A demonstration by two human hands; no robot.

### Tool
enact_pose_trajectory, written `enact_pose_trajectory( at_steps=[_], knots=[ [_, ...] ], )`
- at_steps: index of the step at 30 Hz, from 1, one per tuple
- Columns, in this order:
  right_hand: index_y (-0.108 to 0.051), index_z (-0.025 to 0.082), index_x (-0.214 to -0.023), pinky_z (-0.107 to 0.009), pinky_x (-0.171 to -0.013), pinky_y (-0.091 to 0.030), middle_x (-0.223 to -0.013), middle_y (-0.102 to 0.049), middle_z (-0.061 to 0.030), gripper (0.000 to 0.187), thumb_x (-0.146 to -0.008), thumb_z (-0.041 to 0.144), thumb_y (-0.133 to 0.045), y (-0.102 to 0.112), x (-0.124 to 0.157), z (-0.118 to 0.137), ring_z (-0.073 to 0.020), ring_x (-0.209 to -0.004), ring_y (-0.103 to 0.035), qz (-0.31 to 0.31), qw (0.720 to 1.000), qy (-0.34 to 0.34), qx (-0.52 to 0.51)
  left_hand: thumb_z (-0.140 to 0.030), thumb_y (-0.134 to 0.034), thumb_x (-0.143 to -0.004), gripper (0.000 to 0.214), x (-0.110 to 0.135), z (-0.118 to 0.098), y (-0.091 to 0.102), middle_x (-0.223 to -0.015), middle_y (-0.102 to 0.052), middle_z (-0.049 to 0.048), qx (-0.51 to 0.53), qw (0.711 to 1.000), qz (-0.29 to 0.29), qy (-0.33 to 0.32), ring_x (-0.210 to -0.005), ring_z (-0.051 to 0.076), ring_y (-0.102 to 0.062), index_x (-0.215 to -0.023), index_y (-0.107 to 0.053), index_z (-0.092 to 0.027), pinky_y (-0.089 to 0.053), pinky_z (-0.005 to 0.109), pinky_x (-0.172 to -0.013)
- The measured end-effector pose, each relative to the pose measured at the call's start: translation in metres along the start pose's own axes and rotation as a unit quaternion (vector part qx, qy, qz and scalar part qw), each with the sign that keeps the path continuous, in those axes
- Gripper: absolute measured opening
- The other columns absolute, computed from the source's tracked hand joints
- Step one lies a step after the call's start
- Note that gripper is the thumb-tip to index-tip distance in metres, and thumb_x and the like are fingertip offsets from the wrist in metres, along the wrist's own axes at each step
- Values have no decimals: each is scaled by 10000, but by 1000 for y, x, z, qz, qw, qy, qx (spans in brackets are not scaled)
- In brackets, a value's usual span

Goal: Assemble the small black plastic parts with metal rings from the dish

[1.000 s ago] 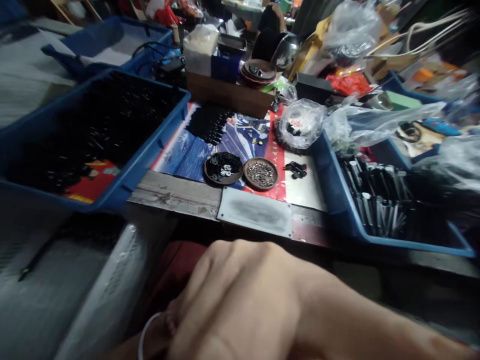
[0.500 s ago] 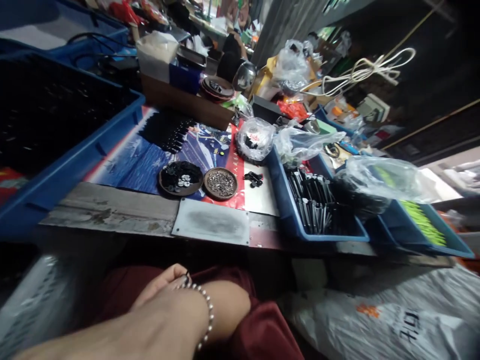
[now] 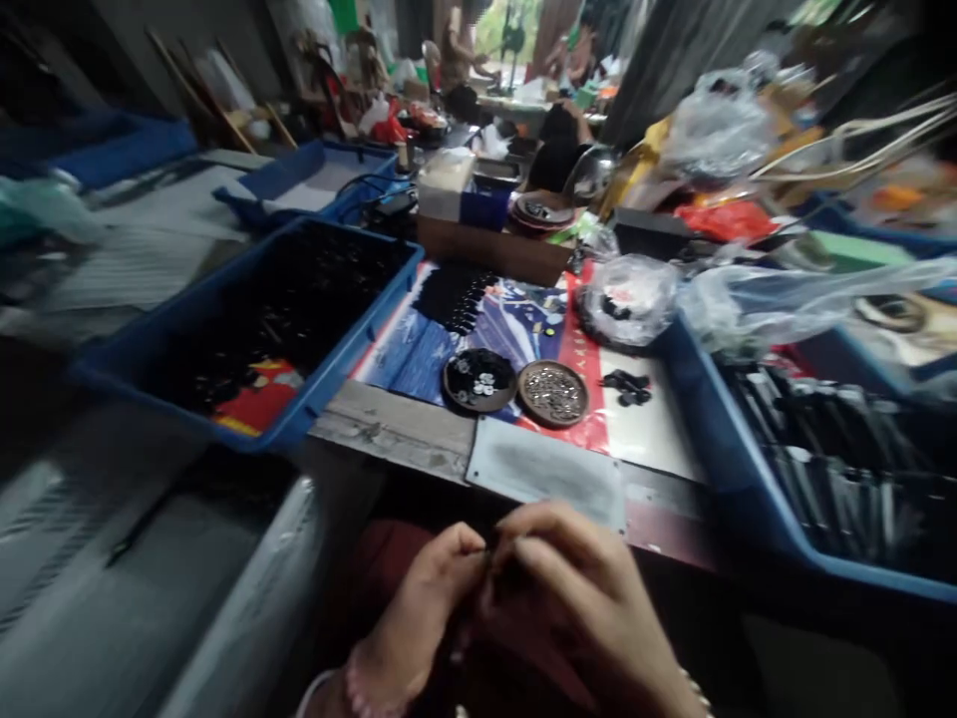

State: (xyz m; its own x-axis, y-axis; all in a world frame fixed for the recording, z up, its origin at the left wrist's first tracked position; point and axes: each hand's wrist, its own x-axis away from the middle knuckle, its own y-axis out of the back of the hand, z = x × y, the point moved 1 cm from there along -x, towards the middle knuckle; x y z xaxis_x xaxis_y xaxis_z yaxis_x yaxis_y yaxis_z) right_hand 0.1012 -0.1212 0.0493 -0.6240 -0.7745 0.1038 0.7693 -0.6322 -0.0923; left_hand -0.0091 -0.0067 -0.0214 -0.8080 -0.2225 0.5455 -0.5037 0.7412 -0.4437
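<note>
My left hand [image 3: 419,613] is closed in a pinch low in the middle of the view, a pink beaded bracelet on its wrist. Facing it, my right hand [image 3: 590,583] curls its fingers inward, with pale beads at its wrist. Fingertips of both hands meet over a small dark thing, too blurred and covered to name. Just beyond them lies a pale metal plate [image 3: 545,469] on the bench edge. Farther back sit a round dish of black and clear discs [image 3: 478,381] and a dish of small metal parts [image 3: 554,393].
At left stands a blue crate [image 3: 359,319] of black pieces; at right, a blue bin [image 3: 763,459] of black strips. Black parts [image 3: 456,294] lie in a row on the printed sheet. A plastic bag [image 3: 628,299] sits behind. People are in the background.
The view has swung left, bringing the whole left crate into sight. Both hands now show together above the lap, where before a beaded wrist and a partly hidden hand were seen.
</note>
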Motion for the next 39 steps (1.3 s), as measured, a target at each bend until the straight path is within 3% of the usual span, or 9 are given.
enact_pose_trajectory(
  at_steps=[2, 3, 8, 14, 26, 35, 39],
  knots=[
    [-723, 259, -943, -227, -537, -545, -807, -731, -19, 172, -877, 415, -692, 13, 1, -19, -164, -611, -669, -84, 995, -47, -22, -468, -646, -866, 291, 3, 0, -2, -552, -552, -64, -20, 1000, 16, -17, -371, 45, -368, -857, -540, -198, -249, 145, -357],
    [-718, 256, -975, -227, -523, -537, -827, -730, -23, 208, -860, 429, -710, 17, 3, -30, -154, -579, -654, -97, 993, -63, -34, -467, -618, -885, 284, 5, 1, -2, -558, -557, -64, -33, 999, 29, -29, -370, 42, -362, -869, -522, -200, -241, 141, -357],
    [-708, 200, -977, -223, -524, -499, -695, -684, -20, 312, -804, 452, -768, 23, 4, -63, -134, -533, -617, -75, 981, -133, -121, -432, -549, -939, 250, 9, 3, -3, -614, -586, -53, -108, 991, 61, -58, -389, 37, -397, -882, -497, -194, -275, 140, -380],
    [-682, 174, -939, -180, -487, -419, -545, -617, 23, 322, -777, 423, -806, 15, -3, -61, -92, -453, -561, -43, 970, -152, -186, -380, -526, -963, 211, 11, 3, -2, -639, -595, -47, -139, 987, 62, -55, -411, 31, -406, -878, -499, -189, -283, 143, -408],
    [-695, 151, -825, -150, -429, -329, -606, -575, 25, 293, -774, 418, -806, 15, 2, -73, -47, -450, -451, -67, 964, -157, -203, -377, -511, -969, 207, 9, 2, -7, -644, -591, -52, -166, 983, 66, -40, -417, 26, -417, -889, -483, -188, -290, 136, -413],
    [-703, 161, -798, -160, -527, -396, -666, -608, 5, 231, -805, 374, -791, 16, 5, -73, -75, -572, -488, -54, 974, -114, -187, -365, -517, -961, 192, 10, 3, -8, -633, -592, -50, -176, 982, 66, -36, -417, 31, -426, -899, -488, -185, -302, 137, -416],
    [-686, 165, -768, -148, -487, -376, -633, -602, 13, 232, -751, 339, -837, 15, 8, -70, -59, -520, -467, -17, 947, -142, -287, -396, -539, -946, 223, 10, 4, -9, -626, -593, -45, -166, 983, 70, -28, -403, 32, -419, -910, -495, -180, -294, 141, -403]
  ],
)
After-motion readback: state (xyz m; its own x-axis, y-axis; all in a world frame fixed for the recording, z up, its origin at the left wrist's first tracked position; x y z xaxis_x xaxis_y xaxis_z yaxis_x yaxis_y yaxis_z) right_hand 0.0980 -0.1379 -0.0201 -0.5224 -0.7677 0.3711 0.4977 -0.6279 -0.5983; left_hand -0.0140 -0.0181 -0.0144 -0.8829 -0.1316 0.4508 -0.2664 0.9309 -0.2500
